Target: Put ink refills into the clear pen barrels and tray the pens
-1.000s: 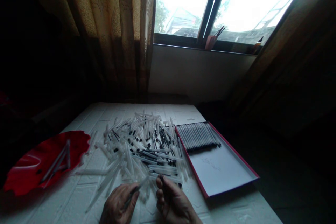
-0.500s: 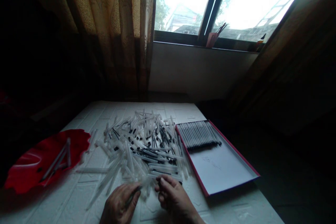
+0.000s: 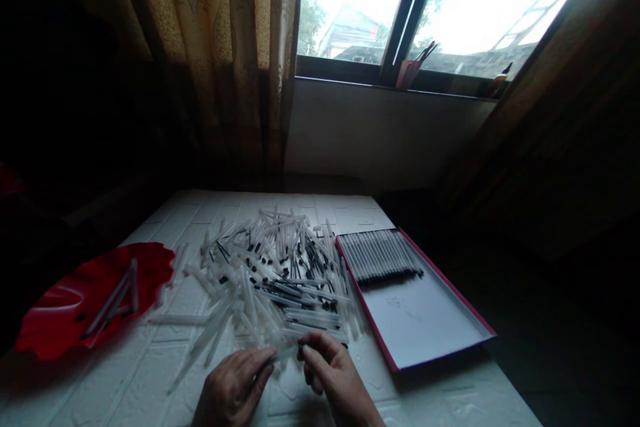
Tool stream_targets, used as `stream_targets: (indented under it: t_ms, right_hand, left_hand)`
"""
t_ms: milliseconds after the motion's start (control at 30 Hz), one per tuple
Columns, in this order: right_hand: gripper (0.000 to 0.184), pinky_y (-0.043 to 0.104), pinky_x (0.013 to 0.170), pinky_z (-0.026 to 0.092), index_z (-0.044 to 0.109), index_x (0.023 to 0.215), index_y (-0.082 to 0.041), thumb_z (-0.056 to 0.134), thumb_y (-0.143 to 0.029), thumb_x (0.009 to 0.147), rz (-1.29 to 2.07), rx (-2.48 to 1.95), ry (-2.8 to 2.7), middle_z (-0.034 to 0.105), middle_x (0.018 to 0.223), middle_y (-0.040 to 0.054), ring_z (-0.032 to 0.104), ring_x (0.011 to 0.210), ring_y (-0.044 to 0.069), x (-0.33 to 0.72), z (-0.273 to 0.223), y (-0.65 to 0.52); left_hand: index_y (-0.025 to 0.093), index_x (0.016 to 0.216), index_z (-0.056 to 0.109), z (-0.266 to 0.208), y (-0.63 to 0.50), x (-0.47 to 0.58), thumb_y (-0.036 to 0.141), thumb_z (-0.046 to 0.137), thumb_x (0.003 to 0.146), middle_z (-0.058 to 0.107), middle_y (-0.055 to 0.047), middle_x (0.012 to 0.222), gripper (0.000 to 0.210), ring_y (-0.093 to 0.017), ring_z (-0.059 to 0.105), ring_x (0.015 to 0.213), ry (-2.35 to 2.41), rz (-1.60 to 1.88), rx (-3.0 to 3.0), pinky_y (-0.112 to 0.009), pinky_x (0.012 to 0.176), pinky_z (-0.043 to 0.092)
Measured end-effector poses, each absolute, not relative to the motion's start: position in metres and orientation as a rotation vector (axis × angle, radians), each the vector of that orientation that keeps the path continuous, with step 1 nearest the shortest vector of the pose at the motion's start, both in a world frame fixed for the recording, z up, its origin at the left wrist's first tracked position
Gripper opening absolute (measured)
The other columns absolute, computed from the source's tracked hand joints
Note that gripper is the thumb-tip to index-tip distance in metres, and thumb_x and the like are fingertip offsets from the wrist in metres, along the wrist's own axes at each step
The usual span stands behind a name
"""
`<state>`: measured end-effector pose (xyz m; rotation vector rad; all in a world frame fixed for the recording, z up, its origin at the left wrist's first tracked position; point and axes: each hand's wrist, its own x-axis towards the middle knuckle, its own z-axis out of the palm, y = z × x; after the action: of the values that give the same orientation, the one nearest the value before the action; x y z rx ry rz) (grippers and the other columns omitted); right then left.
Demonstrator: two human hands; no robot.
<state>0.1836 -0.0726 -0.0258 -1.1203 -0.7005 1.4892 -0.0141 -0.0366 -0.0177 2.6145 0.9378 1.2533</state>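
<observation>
My left hand (image 3: 231, 385) is closed around a translucent pen barrel (image 3: 285, 354), which points to the right. At the barrel's right end, my right hand (image 3: 336, 373) pinches a small black pen plug (image 3: 301, 351) between thumb and forefinger. Whether plug and barrel touch is hard to tell. Just beyond the hands lies a loose pile of clear pen barrels (image 3: 253, 300), mixed with dark ink refills (image 3: 287, 293) and small black plugs. Right of the pile, a shallow red-edged box (image 3: 373, 330) holds a row of assembled pens (image 3: 383, 257) at its far end.
A red wavy-rimmed plate (image 3: 55, 307) with a few pen parts stands at the left of the white brick-patterned table (image 3: 120, 380). Behind the table hang curtains (image 3: 240, 47) beside a window. A pink cup (image 3: 407, 73) with thin sticks stands on the sill.
The right fingers have closed in at the barrel's end, and the black plug shows more clearly. The left hand still holds the barrel. The whole view has shifted slightly.
</observation>
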Motion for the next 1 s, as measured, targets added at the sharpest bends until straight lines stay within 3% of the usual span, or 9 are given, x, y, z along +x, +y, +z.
stream_targets:
  t_ms: [133, 267, 367, 500, 633, 1000]
  right_hand:
    - [0.037, 0.016, 0.04, 0.026, 0.069, 0.083, -0.016, 0.083, -0.046, 0.067, 1.457, -1.14, -0.718, 0.058, 0.059, -0.0046, 0.043, 0.044, 0.005, 0.183, -0.017, -0.073]
    - [0.033, 0.019, 0.045, 0.035, 0.07, 0.08, -0.017, 0.083, -0.044, 0.066, 1.36, -1.167, -0.803, 0.057, 0.058, -0.0046, 0.043, 0.048, 0.007, 0.182, -0.01, -0.074]
    - [0.026, 0.022, 0.051, 0.041, 0.071, 0.081, -0.018, 0.078, -0.042, 0.072, 1.227, -1.23, -0.953, 0.064, 0.068, -0.0003, 0.051, 0.055, 0.011, 0.184, -0.01, -0.076]
    - [0.008, 0.026, 0.065, 0.046, 0.074, 0.085, -0.02, 0.068, -0.024, 0.081, 0.909, -1.326, -1.319, 0.071, 0.08, 0.005, 0.063, 0.073, 0.019, 0.191, -0.008, -0.079]
    - [0.014, 0.026, 0.067, 0.048, 0.073, 0.088, -0.022, 0.061, -0.015, 0.084, 0.75, -1.298, -1.53, 0.072, 0.082, 0.0059, 0.066, 0.075, 0.02, 0.198, -0.003, -0.08]
    - [0.018, 0.027, 0.069, 0.05, 0.071, 0.093, -0.024, 0.058, -0.013, 0.088, 0.62, -1.282, -1.676, 0.073, 0.083, 0.006, 0.068, 0.077, 0.02, 0.199, -0.006, -0.08]
  left_hand:
    - [0.022, 0.106, 0.065, -0.017, -0.037, -0.013, 0.031, 0.044, 0.101, 0.078, -0.001, 0.082, 0.023, -0.014, 0.075, 0.071, 0.935, 1.266, 2.651, -0.02, 0.067, 0.06]
    - [0.022, 0.105, 0.064, -0.017, -0.037, -0.011, 0.031, 0.042, 0.101, 0.077, -0.001, 0.081, 0.024, -0.014, 0.075, 0.071, 0.94, 1.25, 2.683, -0.021, 0.066, 0.06]
    - [0.022, 0.106, 0.064, -0.016, -0.038, -0.011, 0.031, 0.042, 0.101, 0.077, -0.001, 0.081, 0.024, -0.015, 0.075, 0.071, 0.939, 1.243, 2.69, -0.021, 0.067, 0.06]
    - [0.022, 0.106, 0.064, -0.014, -0.039, -0.012, 0.03, 0.042, 0.101, 0.077, -0.002, 0.081, 0.024, -0.014, 0.074, 0.07, 0.938, 1.232, 2.661, -0.021, 0.065, 0.059]
    - [0.022, 0.106, 0.066, -0.013, -0.039, -0.011, 0.03, 0.042, 0.101, 0.076, -0.002, 0.081, 0.025, -0.014, 0.074, 0.071, 0.925, 1.216, 2.637, -0.02, 0.065, 0.06]
    - [0.022, 0.107, 0.067, -0.018, -0.039, -0.012, 0.031, 0.043, 0.101, 0.076, -0.002, 0.082, 0.026, -0.014, 0.074, 0.073, 0.934, 1.218, 2.622, -0.02, 0.067, 0.06]
